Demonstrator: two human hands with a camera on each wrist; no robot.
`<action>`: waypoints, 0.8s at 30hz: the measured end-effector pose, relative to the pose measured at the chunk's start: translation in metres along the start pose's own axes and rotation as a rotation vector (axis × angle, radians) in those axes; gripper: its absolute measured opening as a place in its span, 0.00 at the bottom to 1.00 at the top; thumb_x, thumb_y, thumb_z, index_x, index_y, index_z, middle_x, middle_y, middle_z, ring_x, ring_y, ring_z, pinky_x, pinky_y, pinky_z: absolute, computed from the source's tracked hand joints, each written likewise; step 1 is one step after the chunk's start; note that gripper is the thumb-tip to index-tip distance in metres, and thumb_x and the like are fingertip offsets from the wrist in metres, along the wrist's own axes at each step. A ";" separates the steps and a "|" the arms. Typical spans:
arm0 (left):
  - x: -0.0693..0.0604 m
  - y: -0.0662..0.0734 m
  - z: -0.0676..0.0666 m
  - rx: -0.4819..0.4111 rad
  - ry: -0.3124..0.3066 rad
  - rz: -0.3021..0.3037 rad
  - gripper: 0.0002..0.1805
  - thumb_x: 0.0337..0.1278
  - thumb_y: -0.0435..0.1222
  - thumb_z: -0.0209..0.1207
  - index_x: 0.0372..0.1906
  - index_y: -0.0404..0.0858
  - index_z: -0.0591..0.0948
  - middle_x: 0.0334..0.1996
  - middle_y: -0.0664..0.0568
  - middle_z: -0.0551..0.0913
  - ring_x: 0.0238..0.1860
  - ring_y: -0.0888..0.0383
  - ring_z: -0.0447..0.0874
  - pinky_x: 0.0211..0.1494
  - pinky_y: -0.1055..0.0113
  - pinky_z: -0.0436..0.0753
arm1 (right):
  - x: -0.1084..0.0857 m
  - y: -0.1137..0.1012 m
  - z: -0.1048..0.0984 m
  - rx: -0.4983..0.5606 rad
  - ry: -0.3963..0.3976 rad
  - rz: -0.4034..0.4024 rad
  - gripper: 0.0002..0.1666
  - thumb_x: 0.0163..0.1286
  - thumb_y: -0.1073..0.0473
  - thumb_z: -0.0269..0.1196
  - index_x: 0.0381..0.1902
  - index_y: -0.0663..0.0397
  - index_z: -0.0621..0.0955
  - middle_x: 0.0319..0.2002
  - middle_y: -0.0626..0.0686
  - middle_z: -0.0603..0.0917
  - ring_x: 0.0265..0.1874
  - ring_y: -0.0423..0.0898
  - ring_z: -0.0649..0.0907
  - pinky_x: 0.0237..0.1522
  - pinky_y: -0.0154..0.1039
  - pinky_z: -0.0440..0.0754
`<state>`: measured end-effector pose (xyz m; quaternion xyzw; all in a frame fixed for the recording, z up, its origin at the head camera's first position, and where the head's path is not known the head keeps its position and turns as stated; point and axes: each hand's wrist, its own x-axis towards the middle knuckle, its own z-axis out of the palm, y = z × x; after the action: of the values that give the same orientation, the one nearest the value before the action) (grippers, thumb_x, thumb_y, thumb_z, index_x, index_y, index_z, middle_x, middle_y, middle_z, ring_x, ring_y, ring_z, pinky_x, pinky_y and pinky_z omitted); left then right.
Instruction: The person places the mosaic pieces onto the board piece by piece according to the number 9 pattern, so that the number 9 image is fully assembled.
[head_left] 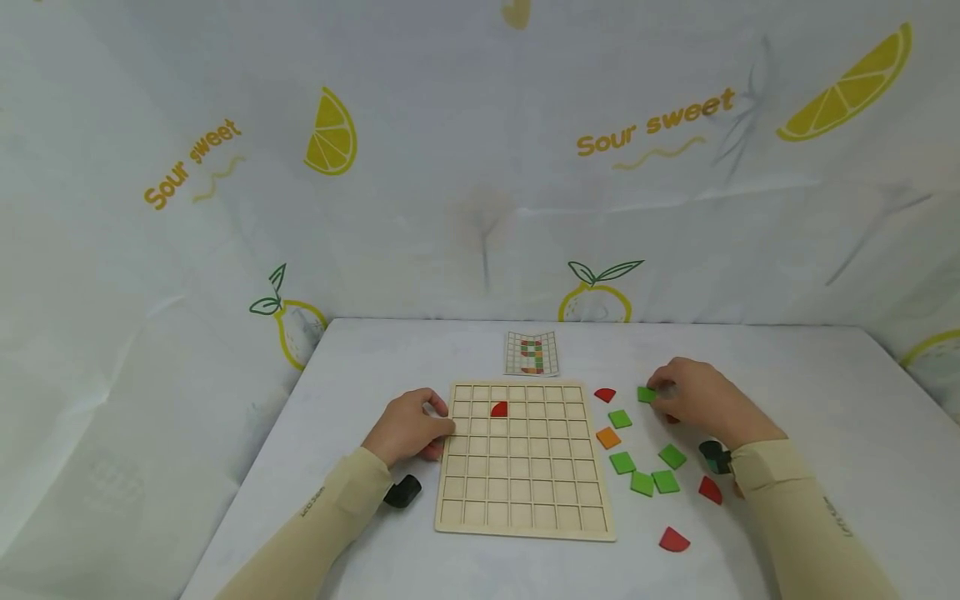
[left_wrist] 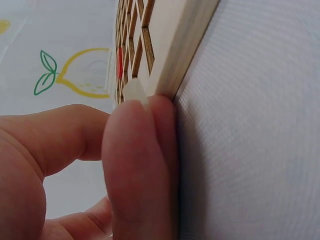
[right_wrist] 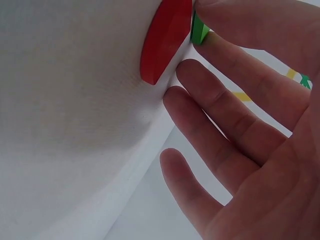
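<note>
- Board [head_left: 520,467] of pale wood, divided into shallow square cells, lies flat on the white cloth [head_left: 487,571]; clock directions are read from its centre, twelve o'clock toward the lemon-printed backdrop [head_left: 435,233].
- One red quarter-circle [head_left: 499,409] sits on it at eleven o'clock, in the third column from the left and the second row from the far rim.
- At ten o'clock the left hand [head_left: 408,427] is loosely bent, its fingertips touching the board's edge; the wrist view shows a gap between some of its digits.
- Between two and three o'clock, off the board, the right hand [head_left: 697,398] is narrowed to a pinch, thumb and forefinger holding a green square [head_left: 646,394]; its other fingers reach outward.
- Under that hand is a red piece [right_wrist: 167,42]; whether the fingers touch it cannot be told.
- At two o'clock, near the board's corner, lie a red wedge [head_left: 604,395] and a green tile [head_left: 619,418].
- Toward three o'clock come an orange tile [head_left: 608,437], then four green pieces [head_left: 665,481].
- Farther out at three o'clock, a red sector [head_left: 710,490] lies near the right sleeve [head_left: 795,500].
- At four o'clock lies another red sector, well apart from the board.
- At twelve o'clock, just beyond the far rim, is a creased card [head_left: 532,354] with a coloured grid pattern.
</note>
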<state>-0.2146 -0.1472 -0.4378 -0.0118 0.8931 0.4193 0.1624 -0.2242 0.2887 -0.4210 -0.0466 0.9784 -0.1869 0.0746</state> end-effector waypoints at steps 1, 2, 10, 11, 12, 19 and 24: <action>0.000 0.000 0.000 -0.001 0.000 0.000 0.11 0.65 0.39 0.70 0.47 0.42 0.82 0.25 0.49 0.88 0.21 0.59 0.88 0.31 0.67 0.85 | 0.000 0.000 0.000 0.000 0.000 0.001 0.17 0.67 0.63 0.72 0.52 0.65 0.88 0.52 0.66 0.87 0.44 0.57 0.83 0.50 0.58 0.89; 0.000 0.000 0.000 -0.002 0.000 0.000 0.11 0.65 0.39 0.70 0.47 0.42 0.82 0.26 0.49 0.88 0.21 0.59 0.88 0.31 0.67 0.86 | 0.000 0.000 0.000 -0.001 0.002 -0.001 0.17 0.67 0.63 0.72 0.52 0.65 0.88 0.52 0.66 0.87 0.45 0.57 0.83 0.50 0.58 0.89; 0.001 -0.001 0.001 -0.003 0.002 -0.005 0.11 0.64 0.39 0.70 0.46 0.42 0.82 0.26 0.49 0.88 0.21 0.59 0.89 0.31 0.67 0.85 | 0.000 -0.002 0.001 -0.003 0.003 0.004 0.17 0.67 0.63 0.72 0.52 0.65 0.88 0.52 0.66 0.87 0.43 0.57 0.83 0.50 0.58 0.89; 0.000 -0.001 0.000 -0.004 0.003 -0.006 0.11 0.64 0.39 0.70 0.46 0.42 0.82 0.26 0.49 0.88 0.21 0.59 0.89 0.31 0.67 0.86 | 0.000 -0.003 0.000 -0.002 0.001 0.007 0.17 0.67 0.62 0.72 0.52 0.65 0.88 0.52 0.66 0.87 0.43 0.56 0.83 0.49 0.57 0.89; 0.000 -0.001 0.000 -0.007 0.004 -0.006 0.11 0.64 0.39 0.70 0.46 0.42 0.82 0.26 0.49 0.88 0.21 0.59 0.88 0.31 0.67 0.86 | 0.000 -0.003 0.000 -0.001 -0.002 0.008 0.17 0.67 0.62 0.71 0.52 0.65 0.88 0.52 0.66 0.87 0.42 0.56 0.83 0.48 0.56 0.89; 0.000 0.000 0.001 -0.024 0.002 -0.003 0.11 0.64 0.38 0.70 0.46 0.41 0.82 0.23 0.49 0.88 0.20 0.60 0.88 0.30 0.67 0.87 | 0.000 -0.006 0.001 0.015 -0.027 0.012 0.18 0.68 0.61 0.71 0.53 0.64 0.88 0.51 0.64 0.87 0.39 0.52 0.82 0.43 0.49 0.89; 0.000 -0.001 0.000 -0.028 0.000 0.001 0.10 0.64 0.38 0.69 0.46 0.42 0.82 0.22 0.50 0.88 0.20 0.60 0.88 0.29 0.67 0.87 | 0.001 -0.016 0.004 -0.002 -0.002 -0.052 0.16 0.68 0.60 0.71 0.51 0.62 0.89 0.50 0.63 0.89 0.46 0.57 0.85 0.51 0.57 0.89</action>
<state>-0.2146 -0.1475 -0.4385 -0.0135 0.8871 0.4320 0.1621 -0.2233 0.2726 -0.4184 -0.0722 0.9770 -0.1876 0.0706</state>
